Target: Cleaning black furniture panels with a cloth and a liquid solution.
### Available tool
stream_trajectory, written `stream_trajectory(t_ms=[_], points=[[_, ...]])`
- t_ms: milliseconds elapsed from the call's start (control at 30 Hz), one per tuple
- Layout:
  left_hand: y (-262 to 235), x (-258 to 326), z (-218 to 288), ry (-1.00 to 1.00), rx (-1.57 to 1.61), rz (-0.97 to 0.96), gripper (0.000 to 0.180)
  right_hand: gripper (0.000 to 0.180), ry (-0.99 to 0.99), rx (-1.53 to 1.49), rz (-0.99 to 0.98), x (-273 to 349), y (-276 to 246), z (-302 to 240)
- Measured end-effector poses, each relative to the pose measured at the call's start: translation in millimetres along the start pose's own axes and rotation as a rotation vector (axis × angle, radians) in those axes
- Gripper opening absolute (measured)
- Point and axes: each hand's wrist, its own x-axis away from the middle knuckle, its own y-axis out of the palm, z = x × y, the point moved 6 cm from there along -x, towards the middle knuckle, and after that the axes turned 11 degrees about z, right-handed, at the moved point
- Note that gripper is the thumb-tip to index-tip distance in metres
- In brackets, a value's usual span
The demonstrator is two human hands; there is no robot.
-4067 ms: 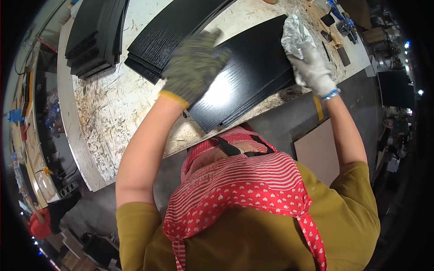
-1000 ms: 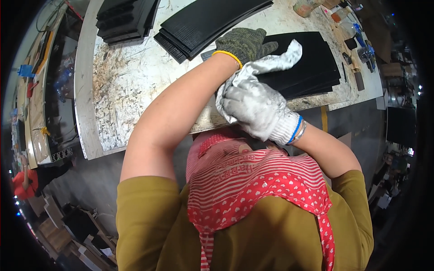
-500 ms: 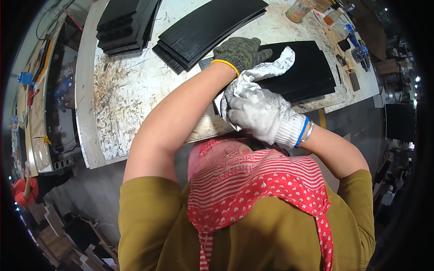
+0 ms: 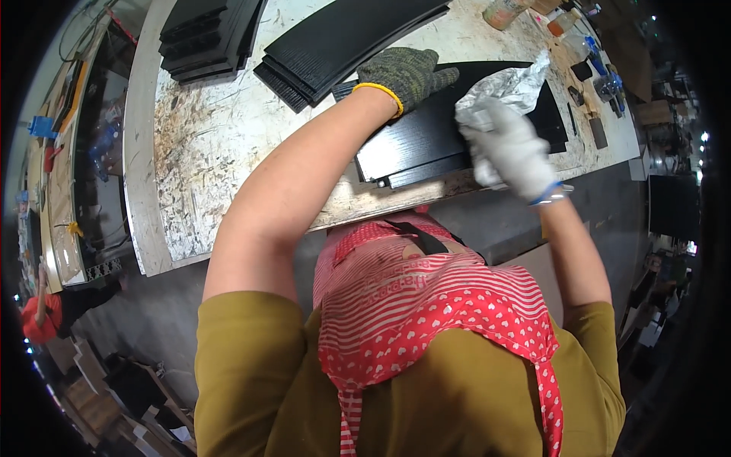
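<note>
A stack of black panels (image 4: pixel 415 143) with a wood-grain surface lies close to the near edge of the worktable. My left hand (image 4: pixel 403 78), in a dark green knitted glove with a yellow cuff, rests flat on the far side of the top panel with its fingers stretched out. In a white knitted glove, my right hand (image 4: pixel 512 148) is closed on a crumpled white cloth (image 4: pixel 509 90) over the panel's right part. Motion blurs that hand a little. The cloth covers some of the panel beneath it.
Further black panels (image 4: pixel 346 46) lie behind my left hand, and another stack (image 4: pixel 204 38) stands at the far left of the stained white worktable (image 4: pixel 205 175). A jar (image 4: pixel 504 13) and small bottles crowd the far right. A person in red (image 4: pixel 42 316) is at the far left.
My right hand has moved the cloth right across the top panel, uncovering its near left end. My left hand stays almost in place.
</note>
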Motion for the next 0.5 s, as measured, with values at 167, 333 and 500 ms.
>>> stream_trajectory(t_ms=[167, 333, 500], points=[[27.3, -8.8, -20.6, 0.079, 0.018, -0.013, 0.066, 0.027, -0.705, 0.052, -0.137, 50.2, 65.7, -122.3], [22.8, 0.1, -20.5, 0.085, 0.005, 0.030, 0.062, 0.017, -0.167, 0.066, 0.021, 8.3, 13.2, -5.5], [39.5, -5.0, -33.2, 0.090, -0.175, -0.117, 0.038, 0.020, -0.940, 0.039, 0.179, 47.3, 33.5, -86.8]])
